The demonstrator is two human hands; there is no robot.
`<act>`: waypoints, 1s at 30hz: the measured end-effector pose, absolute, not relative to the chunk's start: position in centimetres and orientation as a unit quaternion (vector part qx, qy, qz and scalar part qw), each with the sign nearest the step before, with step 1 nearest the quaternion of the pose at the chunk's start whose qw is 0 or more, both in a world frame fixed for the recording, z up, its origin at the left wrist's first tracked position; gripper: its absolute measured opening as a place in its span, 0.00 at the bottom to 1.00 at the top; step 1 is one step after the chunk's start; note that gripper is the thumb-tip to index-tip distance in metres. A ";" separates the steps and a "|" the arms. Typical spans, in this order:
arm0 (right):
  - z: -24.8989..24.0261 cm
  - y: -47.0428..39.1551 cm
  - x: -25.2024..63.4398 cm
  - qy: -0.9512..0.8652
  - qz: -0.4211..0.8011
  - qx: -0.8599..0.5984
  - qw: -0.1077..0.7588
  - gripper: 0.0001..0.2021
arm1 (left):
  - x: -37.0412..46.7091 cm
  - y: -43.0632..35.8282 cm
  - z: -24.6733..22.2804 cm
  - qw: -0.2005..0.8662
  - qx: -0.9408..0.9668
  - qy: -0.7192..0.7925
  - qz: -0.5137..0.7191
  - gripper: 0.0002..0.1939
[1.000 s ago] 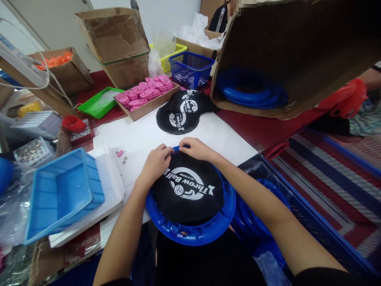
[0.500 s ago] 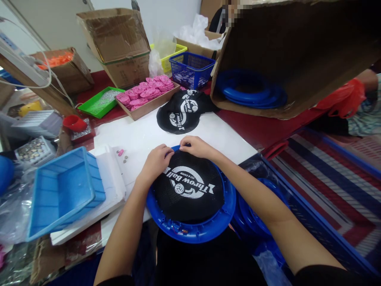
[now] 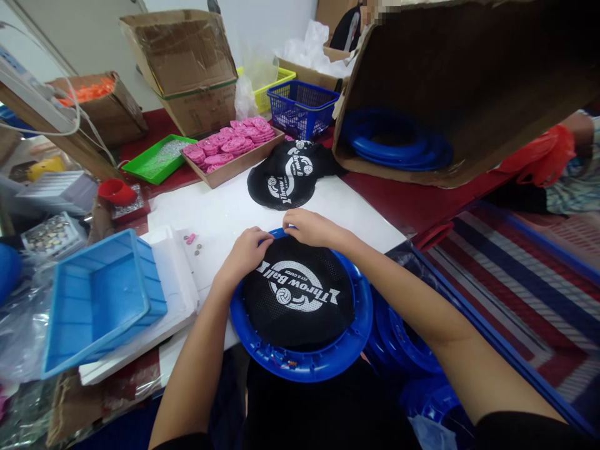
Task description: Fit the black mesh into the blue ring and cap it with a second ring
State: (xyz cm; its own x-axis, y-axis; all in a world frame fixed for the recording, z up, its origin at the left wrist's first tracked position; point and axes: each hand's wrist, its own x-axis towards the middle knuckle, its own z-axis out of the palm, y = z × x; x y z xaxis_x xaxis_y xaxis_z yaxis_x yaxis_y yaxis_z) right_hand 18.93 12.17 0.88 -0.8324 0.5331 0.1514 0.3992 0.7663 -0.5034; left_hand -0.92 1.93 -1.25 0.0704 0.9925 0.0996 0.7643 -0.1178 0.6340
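A round black mesh fabric disc (image 3: 300, 328) with white "Throw Ball" lettering lies inside a blue plastic ring (image 3: 304, 367) at the near table edge. At the far rim, my left hand (image 3: 248, 250) pinches the fabric's edge from the left. My right hand (image 3: 309, 226) pinches the same edge a short way to the right. The fingertips cover the exact spot they grip. Small wires and an orange-brown part show on the ring's near side. More printed black mesh discs (image 3: 281, 181) lie overlapping farther back on the white table sheet (image 3: 220, 212).
Left stands a blue bin (image 3: 103, 294) on a white foam slab. Behind are a green tray (image 3: 157, 159) and a box of pink pieces (image 3: 232, 147). A tilted carton (image 3: 459, 75) holds blue rings at right; more rings (image 3: 398, 337) sit below my right arm. Coin-like discs (image 3: 197, 250) lie left.
My hands stay at the ring's far rim, with only slight finger movement. My right forearm has shifted a little outward to the right. The mesh disc and ring look nearly unmoved.
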 end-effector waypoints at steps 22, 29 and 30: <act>-0.5 12.6 16.6 -0.914 0.310 -0.214 0.150 0.06 | -0.2 1.5 -0.9 0.258 0.628 0.651 0.341 0.08; 0.1 11.8 16.7 -0.910 0.275 -0.256 0.176 0.07 | -1.4 1.0 0.6 0.264 0.622 0.665 0.319 0.07; 0.3 11.5 16.8 -0.911 0.266 -0.258 0.182 0.08 | -1.7 0.8 1.0 0.262 0.618 0.671 0.315 0.07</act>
State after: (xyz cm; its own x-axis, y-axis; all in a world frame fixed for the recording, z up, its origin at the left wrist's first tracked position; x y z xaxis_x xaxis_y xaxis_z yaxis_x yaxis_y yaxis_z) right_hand 16.84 11.47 0.33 -0.8004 0.5669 0.1949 0.3726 0.7252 -0.5790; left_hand -1.66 0.78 1.00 -0.0992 0.9944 0.0374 0.6639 0.0382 0.7468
